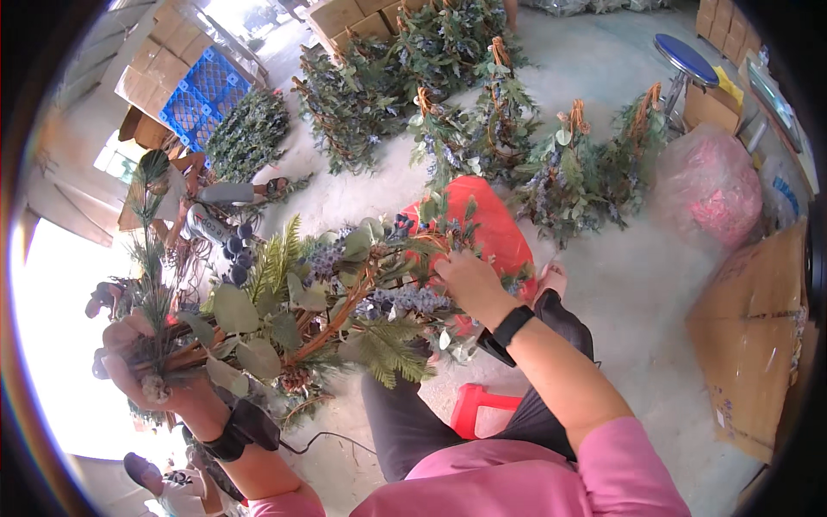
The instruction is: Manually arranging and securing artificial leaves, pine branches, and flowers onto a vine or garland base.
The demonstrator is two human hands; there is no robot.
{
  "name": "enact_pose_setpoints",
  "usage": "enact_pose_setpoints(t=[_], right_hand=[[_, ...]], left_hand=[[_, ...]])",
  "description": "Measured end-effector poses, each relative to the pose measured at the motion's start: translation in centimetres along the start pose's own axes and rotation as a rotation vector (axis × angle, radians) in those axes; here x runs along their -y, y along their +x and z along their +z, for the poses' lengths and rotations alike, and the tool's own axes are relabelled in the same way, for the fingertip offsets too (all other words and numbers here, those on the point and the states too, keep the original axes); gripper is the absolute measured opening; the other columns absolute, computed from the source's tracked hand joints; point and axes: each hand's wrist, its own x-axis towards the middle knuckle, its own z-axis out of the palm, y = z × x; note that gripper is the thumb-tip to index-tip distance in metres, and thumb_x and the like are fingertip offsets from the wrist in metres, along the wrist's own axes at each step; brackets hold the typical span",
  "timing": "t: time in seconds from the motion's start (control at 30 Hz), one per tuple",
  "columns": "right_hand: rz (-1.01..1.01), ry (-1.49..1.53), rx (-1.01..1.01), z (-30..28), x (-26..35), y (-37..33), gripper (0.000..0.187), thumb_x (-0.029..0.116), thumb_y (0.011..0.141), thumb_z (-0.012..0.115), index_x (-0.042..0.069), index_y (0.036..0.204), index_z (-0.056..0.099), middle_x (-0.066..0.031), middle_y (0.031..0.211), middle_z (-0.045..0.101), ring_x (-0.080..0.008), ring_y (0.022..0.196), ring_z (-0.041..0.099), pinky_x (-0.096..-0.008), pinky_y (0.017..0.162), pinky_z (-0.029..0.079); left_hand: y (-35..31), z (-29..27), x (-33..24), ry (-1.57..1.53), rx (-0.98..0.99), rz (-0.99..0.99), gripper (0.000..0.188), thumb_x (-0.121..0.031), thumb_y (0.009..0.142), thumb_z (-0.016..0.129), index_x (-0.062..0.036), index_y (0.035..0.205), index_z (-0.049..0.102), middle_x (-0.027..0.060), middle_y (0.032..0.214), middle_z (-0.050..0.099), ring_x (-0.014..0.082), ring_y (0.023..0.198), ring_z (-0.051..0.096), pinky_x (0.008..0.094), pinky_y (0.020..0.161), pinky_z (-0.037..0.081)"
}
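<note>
A twig wreath (332, 319) stretches across in front of me, dressed with green fern-like sprigs, round grey-green leaves, dark blue berries, lavender-blue flower clusters and a small pinecone. My left hand (142, 370) is closed around its left end, where a long pine sprig (151, 250) stands up beside the fingers. At the other end, my right hand (474, 280) pinches in among the leaves and blue flowers; its fingertips are partly hidden by foliage. Beneath that end lies a bright red surface (495, 228).
Several finished-looking greenery pieces (353, 112) stand on the floor ahead. A blue pallet (207, 95) leans by cartons. At right are a blue-topped stool (685, 60), a bag of pink material (711, 189) and a large carton (749, 345). Other people (164, 482) are at left.
</note>
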Motion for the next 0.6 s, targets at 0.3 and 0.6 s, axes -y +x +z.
enact_pose_setpoints(t=[0.3,0.6], right_hand=[[0.041,0.399,-0.111,0.7,-1.4,-1.3,0.033,0.02,0.075,0.056,0.001,0.101,0.051,-0.0164,0.097,0.053,-0.0315,0.098,0.047,-0.0385,0.083,0.04],[0.57,0.692,-0.092,1.4,-10.5,-10.1,0.023,0.018,0.08,0.047,-0.003,0.078,0.057,-0.0118,0.061,0.058,-0.0174,0.055,0.056,-0.0298,0.053,0.044]], left_hand=[[1.2,-3.0,0.9,-0.051,0.138,-0.045,0.034,-0.036,0.086,0.036,-0.0033,0.082,0.044,0.0086,0.077,0.047,0.0203,0.075,0.051,0.0358,0.077,0.044],[5.7,-1.5,0.3,0.819,-0.117,-0.098,0.026,-0.023,0.082,0.053,0.0019,0.09,0.053,0.0054,0.08,0.054,0.0117,0.074,0.049,0.0229,0.068,0.038]])
